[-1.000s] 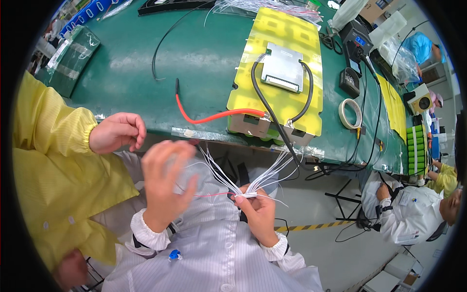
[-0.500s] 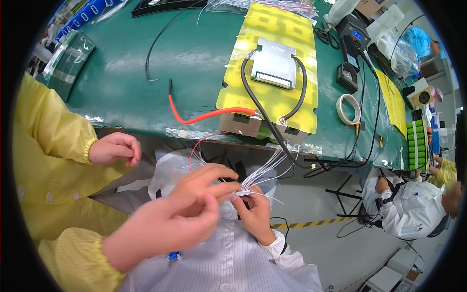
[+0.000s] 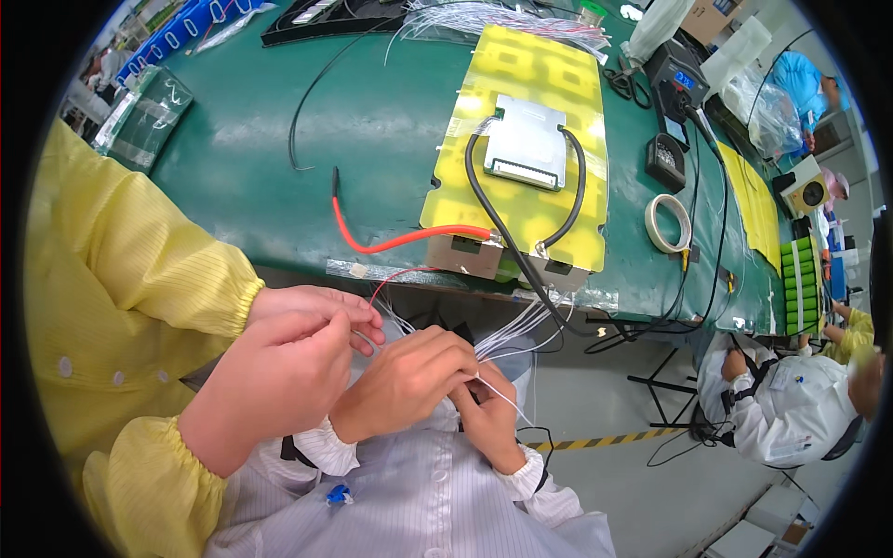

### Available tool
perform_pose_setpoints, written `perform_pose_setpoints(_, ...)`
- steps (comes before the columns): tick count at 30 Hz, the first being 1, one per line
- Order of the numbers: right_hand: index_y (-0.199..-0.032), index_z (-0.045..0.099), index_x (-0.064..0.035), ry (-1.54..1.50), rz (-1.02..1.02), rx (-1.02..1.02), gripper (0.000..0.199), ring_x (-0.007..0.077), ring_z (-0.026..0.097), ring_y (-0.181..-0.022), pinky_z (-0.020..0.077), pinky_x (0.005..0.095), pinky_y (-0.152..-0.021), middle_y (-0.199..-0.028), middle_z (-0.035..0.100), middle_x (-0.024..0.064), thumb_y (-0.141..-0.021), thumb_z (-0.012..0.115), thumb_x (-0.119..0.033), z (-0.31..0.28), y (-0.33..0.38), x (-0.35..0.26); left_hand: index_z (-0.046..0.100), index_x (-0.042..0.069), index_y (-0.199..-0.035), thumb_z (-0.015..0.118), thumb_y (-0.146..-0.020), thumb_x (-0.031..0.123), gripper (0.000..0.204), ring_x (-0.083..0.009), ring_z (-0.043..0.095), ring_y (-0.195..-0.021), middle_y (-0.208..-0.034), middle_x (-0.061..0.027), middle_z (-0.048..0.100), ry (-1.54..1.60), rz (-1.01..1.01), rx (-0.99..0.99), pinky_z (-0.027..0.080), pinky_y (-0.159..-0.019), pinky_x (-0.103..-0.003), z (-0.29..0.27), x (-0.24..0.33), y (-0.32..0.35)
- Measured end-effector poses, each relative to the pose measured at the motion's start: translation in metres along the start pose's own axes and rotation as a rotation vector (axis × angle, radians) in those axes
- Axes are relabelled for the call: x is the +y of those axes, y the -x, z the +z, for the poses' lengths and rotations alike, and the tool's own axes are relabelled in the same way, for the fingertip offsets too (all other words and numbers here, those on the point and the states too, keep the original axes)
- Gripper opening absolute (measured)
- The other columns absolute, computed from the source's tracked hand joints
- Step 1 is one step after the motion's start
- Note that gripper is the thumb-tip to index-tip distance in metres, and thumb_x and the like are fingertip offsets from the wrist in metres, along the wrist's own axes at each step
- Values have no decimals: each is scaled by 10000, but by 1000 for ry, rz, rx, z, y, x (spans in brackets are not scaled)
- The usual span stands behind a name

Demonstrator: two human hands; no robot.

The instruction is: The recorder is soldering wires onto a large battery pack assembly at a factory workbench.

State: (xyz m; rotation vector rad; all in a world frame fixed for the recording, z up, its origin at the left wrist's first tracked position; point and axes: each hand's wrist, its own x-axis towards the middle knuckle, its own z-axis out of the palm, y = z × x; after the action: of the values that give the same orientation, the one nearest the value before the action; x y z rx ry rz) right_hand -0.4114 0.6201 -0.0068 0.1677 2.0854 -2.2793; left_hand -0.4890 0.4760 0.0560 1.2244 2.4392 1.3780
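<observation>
My left hand and my right hand meet low in front of me, both closed with fingertips together. A bundle of thin white wires runs down into my right hand's grip, where the white connector is now mostly hidden by fingers. One loose white wire sticks out from the pinch of my left hand and passes over my right. The wires come from the front of a yellow-topped battery pack. On it sits a silver circuit box with black cables and a red cable.
At my left, a co-worker in yellow sleeves holds two hands close to mine, near a thin red wire. The green table carries a tape roll, a soldering station, scissors and a black box.
The co-worker's near hand has drawn back left from over my hands, and their other hand has come right beside it. My left hand has closed in against my right, covering the connector.
</observation>
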Motion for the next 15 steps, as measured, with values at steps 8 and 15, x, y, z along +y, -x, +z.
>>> perform_pose_setpoints(8, -977, 612, 50, -414, 166, 1, 158, 92, 562, -825, 473, 226, -694, -948, 586, 44, -881, 635, -74, 3, -1, -9, 610, -18, -996, 592, -841, 6, 157, -177, 567, -823, -927, -98, 591, 424, -233, 40, 438, -718, -277, -16, 24, -14)
perform_pose_setpoints(15, -1024, 603, 24, -286, 187, -65, 196, 91, 582, -759, 479, 235, -660, -857, 625, 38, -895, 625, -122, 0, -7, -5, 590, -32, -977, 534, -884, 15, 118, -161, 544, -796, -910, -91, 557, 445, -138, 137, 431, -679, -266, -31, 36, -28)
